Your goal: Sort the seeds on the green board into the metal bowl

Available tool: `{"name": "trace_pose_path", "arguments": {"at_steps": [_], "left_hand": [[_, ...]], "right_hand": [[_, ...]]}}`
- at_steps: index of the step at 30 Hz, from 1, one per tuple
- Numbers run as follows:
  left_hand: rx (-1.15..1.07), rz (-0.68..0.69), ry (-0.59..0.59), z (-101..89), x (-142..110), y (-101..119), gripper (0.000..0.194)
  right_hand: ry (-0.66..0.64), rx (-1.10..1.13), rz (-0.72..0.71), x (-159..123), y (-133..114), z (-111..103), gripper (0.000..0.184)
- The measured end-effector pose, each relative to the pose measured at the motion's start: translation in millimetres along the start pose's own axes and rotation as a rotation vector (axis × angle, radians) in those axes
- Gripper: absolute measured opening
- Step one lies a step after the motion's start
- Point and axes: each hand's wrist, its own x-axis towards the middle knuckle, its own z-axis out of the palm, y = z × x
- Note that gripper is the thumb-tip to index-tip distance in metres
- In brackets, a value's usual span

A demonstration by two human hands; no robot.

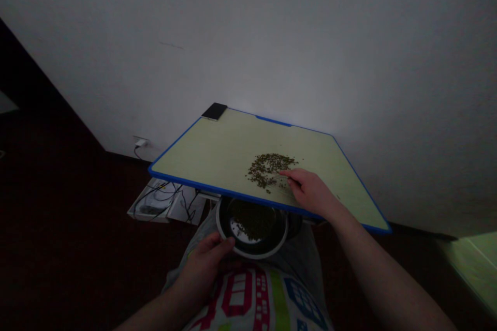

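A loose spread of small dark greenish-brown grains [258,170] lies on the pale tabletop [217,150], with thinned streaks on its near right side. My right hand [308,189] is over the right side of this spread, its index finger stretched out and touching the grains, the thumb apart below it. A metal bowl [272,252] rests at my lap just under the table's near edge, holding a heap of similar grains [254,220]. With thumb on the rim, my left hand [212,253] grips the bowl at its left side; its other fingers are mostly hidden.
A dark phone or tablet [215,111] lies at the table's far left corner. Blue trim [209,187] edges the table, which stands against a pale wall [272,36]. Below left are white boxes [155,199] with tangled cables and a plugged-in charger [142,143].
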Motion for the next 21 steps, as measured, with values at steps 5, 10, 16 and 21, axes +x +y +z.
{"name": "trace_pose_path", "arguments": {"at_steps": [5,10,16,21], "left_hand": [[-0.019,-0.011,-0.018,0.0,-0.2,-0.8,0.027],[0.008,-0.005,0.007,2.4,-3.2,2.4,0.026],[-0.006,-0.004,0.000,3.3,-2.5,3.3,0.030],[0.009,-0.013,0.004,3.9,-1.9,4.3,0.030]], "right_hand": [[0.001,0.004,-0.012,2.5,-0.1,0.1,0.037],[-0.007,0.006,-0.029,3.0,-2.2,-0.8,0.038],[-0.009,0.046,-0.050,2.4,-4.9,-0.8,0.038],[-0.017,0.058,-0.056,2.0,-6.9,-1.6,0.038]]}}
